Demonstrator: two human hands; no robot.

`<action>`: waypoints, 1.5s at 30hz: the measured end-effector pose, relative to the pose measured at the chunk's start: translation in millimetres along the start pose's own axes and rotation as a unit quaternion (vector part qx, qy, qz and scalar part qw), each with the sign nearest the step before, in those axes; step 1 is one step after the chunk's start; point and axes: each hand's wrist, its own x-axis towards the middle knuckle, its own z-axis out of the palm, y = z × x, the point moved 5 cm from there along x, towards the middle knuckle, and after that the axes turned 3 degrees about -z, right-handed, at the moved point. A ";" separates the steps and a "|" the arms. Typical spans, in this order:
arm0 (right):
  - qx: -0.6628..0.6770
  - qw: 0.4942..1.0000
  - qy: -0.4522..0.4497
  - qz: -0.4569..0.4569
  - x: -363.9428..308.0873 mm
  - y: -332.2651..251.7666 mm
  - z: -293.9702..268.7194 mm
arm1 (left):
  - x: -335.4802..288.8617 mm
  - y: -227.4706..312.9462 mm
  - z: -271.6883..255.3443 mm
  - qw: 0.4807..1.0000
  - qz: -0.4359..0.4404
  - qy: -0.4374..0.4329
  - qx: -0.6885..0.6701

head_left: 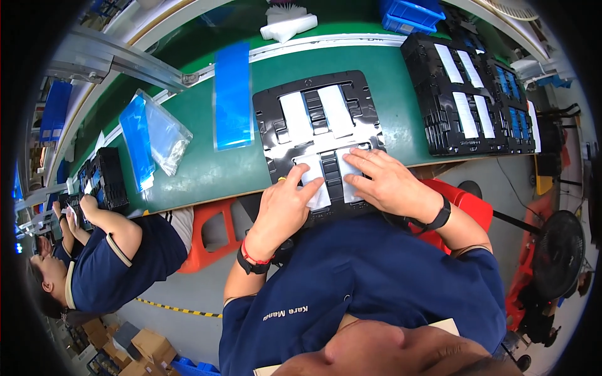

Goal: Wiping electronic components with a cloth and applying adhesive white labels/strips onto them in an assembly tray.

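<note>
A black plastic tray [269, 135] lies in front of me on the green table, with its near edge by my body. Two white strips [337, 111] fill its far slots. In the near row, my left hand [279, 203] rests its thumb and forefinger, held apart, on the left white strip [318, 195]. My right hand [398, 188] lies with fingers stretched out over the right white strip [348, 166], covering part of it. Neither hand is wrapped round anything. Part of the tray's near end is hidden behind my hands.
Blue film sheets [232, 97] and a clear plastic bag [166, 135] lie left of the tray. Stacked black trays [433, 106] with white strips stand at the right. A blue bin [411, 17] sits at the back. A co-worker [135, 250] handles black trays at the far left.
</note>
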 end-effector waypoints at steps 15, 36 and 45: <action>0.092 0.995 -0.001 -0.024 -2.4 -6.5 -5.5 | -5.9 -6.6 -9.9 0.990 -0.055 0.046 -0.124; 0.410 0.815 0.196 0.360 -52.8 61.8 27.6 | -51.5 -79.6 22.5 0.650 -0.338 0.095 -0.674; 0.488 0.776 0.270 0.294 -53.3 67.3 11.2 | -33.2 -59.0 -2.1 0.647 -0.306 0.095 -0.692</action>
